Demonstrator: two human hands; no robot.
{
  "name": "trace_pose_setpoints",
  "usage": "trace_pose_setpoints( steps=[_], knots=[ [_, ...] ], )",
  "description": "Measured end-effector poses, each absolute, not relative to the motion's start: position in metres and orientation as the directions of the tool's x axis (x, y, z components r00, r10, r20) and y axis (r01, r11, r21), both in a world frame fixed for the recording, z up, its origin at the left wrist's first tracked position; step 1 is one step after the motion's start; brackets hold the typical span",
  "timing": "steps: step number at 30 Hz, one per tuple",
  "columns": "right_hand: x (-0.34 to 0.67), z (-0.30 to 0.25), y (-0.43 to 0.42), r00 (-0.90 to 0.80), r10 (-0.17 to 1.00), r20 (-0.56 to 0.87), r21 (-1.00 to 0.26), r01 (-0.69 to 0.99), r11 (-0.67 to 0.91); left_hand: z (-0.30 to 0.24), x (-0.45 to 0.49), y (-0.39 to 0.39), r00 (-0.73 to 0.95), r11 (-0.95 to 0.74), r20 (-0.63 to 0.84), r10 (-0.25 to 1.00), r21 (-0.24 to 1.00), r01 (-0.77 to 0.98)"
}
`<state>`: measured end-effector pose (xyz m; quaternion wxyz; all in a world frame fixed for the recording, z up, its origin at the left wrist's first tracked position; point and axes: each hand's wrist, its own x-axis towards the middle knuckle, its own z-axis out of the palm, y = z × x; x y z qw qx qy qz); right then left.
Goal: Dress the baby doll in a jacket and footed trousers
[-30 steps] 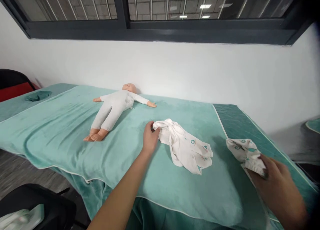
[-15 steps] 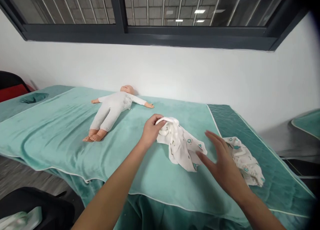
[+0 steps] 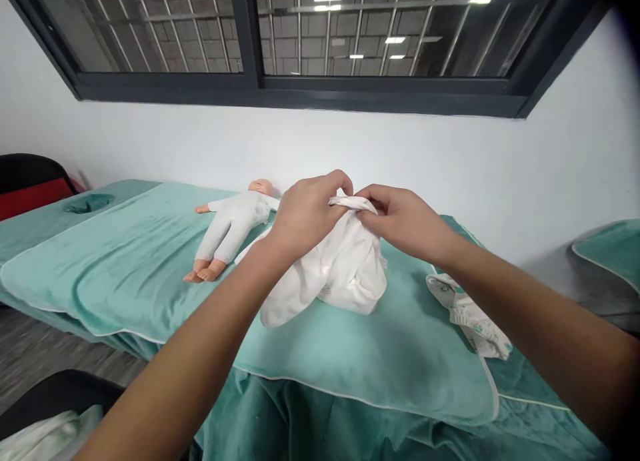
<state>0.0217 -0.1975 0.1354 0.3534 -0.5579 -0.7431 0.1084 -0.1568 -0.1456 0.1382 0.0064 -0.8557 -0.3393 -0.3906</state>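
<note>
A white baby shirt [image 3: 353, 267] hangs bunched from my two hands above the bed. My left hand [image 3: 313, 211] pinches its top edge between thumb and fingers. Close beside it, my right hand [image 3: 407, 217] grips the same edge from the right. One sleeve-like part of the shirt droops to the lower left. Behind my left hand, a baby doll [image 3: 234, 217] in a white suit lies on its back, one of its arms partly hidden. To the right, under my right forearm, lies a crumpled white printed baby garment [image 3: 473, 317].
A light green blanket [image 3: 125, 267] covers the bed, with darker green bedding [image 3: 540, 381] around it. White wall [image 3: 430, 147] and a dark-framed window [image 3: 305, 101] stand behind. At the lower left is a black chair [image 3: 65, 387] with cloth on it; another chair [image 3: 35, 174] is further back.
My right hand has moved in from the right and taken hold of the shirt's edge. Both hands have lifted the shirt higher, and its plain white side now shows. The doll stays lying.
</note>
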Motion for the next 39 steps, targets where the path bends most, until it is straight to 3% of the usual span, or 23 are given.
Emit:
trace_pose_setpoints(
  steps=[3,6,10,15,20,26,29,32,35,39],
  knots=[
    [0.035,0.130,-0.195,-0.126,0.899,0.420,-0.346,0.893,0.287,0.138,-0.164,-0.142,0.535,-0.734,0.639,0.552,0.067,0.676],
    [0.049,0.120,-0.197,-0.099,0.910,0.403,-0.177,0.967,0.183,0.129,-0.173,-0.135,0.530,-0.679,0.614,0.585,0.014,0.734],
    [0.065,0.107,-0.212,-0.067,0.921,0.384,-0.054,0.994,0.095,0.106,-0.180,-0.125,0.401,-0.625,0.663,0.632,0.131,0.770],
    [0.082,0.091,-0.228,-0.052,0.907,0.419,0.046,0.998,0.035,0.086,-0.182,-0.117,0.256,-0.667,0.728,0.636,0.352,0.657],
    [0.088,0.085,-0.235,-0.008,0.858,0.513,-0.045,0.998,0.037,0.085,-0.183,-0.119,0.222,-0.641,0.655,0.723,0.514,0.569],
    [0.058,0.086,-0.228,0.040,0.724,0.689,-0.094,0.995,0.034,0.103,-0.166,-0.146,0.236,-0.660,0.715,0.658,0.398,0.637],
    [0.052,0.082,-0.218,0.043,0.749,0.662,-0.106,0.994,0.036,0.112,-0.159,-0.158,0.272,-0.664,0.741,0.614,0.299,0.685],
    [0.061,0.077,-0.211,0.081,0.814,0.575,-0.208,0.977,0.049,0.115,-0.162,-0.159,0.271,-0.612,0.746,0.608,0.223,0.759],
    [0.079,0.075,-0.212,0.125,0.862,0.491,-0.311,0.950,0.040,0.110,-0.174,-0.152,0.263,-0.549,0.726,0.635,0.185,0.815],
    [0.100,0.079,-0.223,0.169,0.871,0.461,-0.316,0.949,-0.018,0.095,-0.194,-0.143,0.260,-0.485,0.665,0.700,0.175,0.857]
  ],
)
